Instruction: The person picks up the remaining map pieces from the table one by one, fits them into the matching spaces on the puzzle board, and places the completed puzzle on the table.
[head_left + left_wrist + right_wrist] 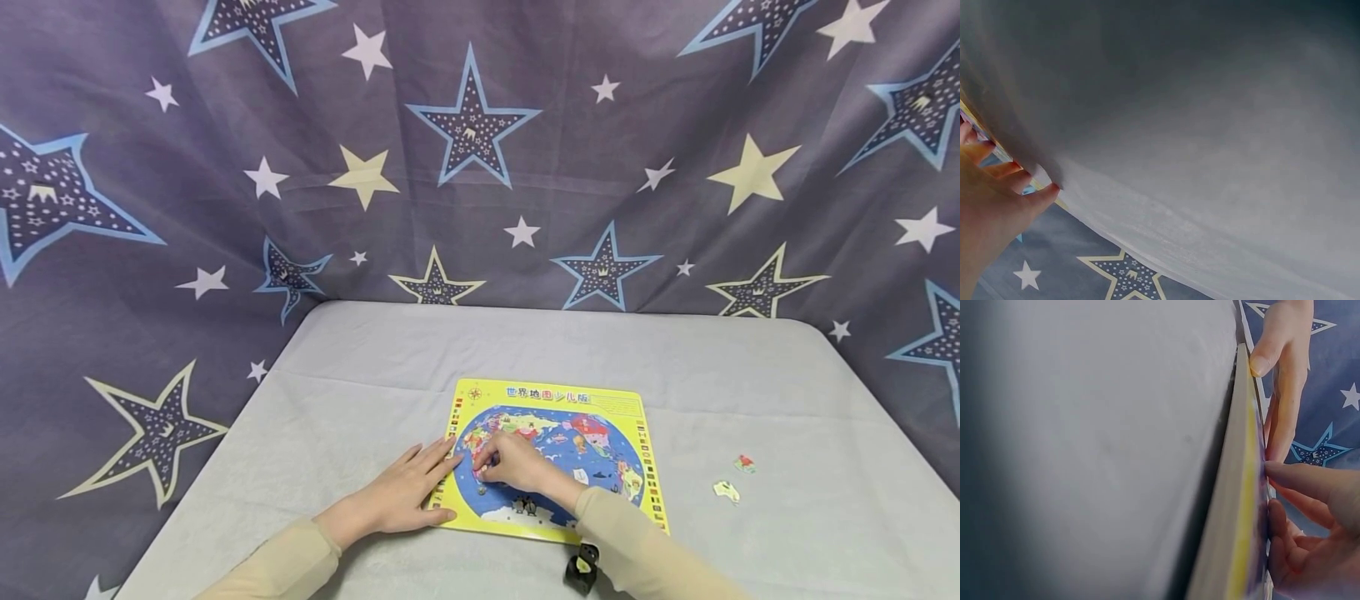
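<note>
A yellow-bordered world map puzzle board [555, 534] lies flat on the bed-like surface, with a blue ocean and coloured land pieces. My left hand [401, 493] rests spread over its left edge, fingertips on the border and thumb near the lower left corner. Reaching across the map from the right, my right hand [517, 463] has curled fingers, thumb and forefinger at a small map puzzle piece [477, 450] in the left part. The right wrist view shows these right fingers [1300, 478] touching the board's face [1259, 450]; the piece is mostly hidden there.
Two loose puzzle pieces lie right of the board: a pale green one [726, 491] and a red and green one [745, 463]. A small black object [582, 568] stands at the board's front edge, beside the right sleeve. A star-patterned curtain [480, 208] hangs behind the grey cloth [360, 375].
</note>
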The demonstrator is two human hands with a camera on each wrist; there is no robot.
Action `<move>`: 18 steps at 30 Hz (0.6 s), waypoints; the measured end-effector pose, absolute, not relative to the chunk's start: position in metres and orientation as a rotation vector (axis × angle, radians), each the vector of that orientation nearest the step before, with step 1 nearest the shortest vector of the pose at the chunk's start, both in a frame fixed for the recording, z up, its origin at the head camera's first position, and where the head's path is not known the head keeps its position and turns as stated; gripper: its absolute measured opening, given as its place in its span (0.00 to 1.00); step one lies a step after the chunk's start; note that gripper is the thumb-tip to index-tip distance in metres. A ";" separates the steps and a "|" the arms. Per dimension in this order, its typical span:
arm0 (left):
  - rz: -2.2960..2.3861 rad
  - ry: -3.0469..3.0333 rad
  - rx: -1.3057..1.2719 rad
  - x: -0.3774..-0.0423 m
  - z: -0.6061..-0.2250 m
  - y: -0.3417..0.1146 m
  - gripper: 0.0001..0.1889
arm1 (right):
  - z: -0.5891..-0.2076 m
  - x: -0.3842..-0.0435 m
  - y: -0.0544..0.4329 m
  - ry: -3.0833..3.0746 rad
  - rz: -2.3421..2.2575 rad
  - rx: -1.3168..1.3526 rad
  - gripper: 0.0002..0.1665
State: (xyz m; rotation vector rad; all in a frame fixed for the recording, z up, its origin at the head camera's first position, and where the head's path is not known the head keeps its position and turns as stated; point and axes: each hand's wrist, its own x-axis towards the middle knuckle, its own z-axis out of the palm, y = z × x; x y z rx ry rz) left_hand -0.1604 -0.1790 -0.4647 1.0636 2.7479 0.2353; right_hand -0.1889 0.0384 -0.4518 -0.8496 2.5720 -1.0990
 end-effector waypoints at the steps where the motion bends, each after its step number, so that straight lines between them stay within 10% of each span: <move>1: 0.233 2.749 1.064 -0.160 -0.465 -0.179 0.41 | -0.452 -0.189 0.038 2.573 -1.097 -0.845 0.03; 18: 0.216 2.750 1.062 -0.161 -0.465 -0.179 0.41 | -0.453 -0.187 0.040 2.585 -1.105 -0.891 0.03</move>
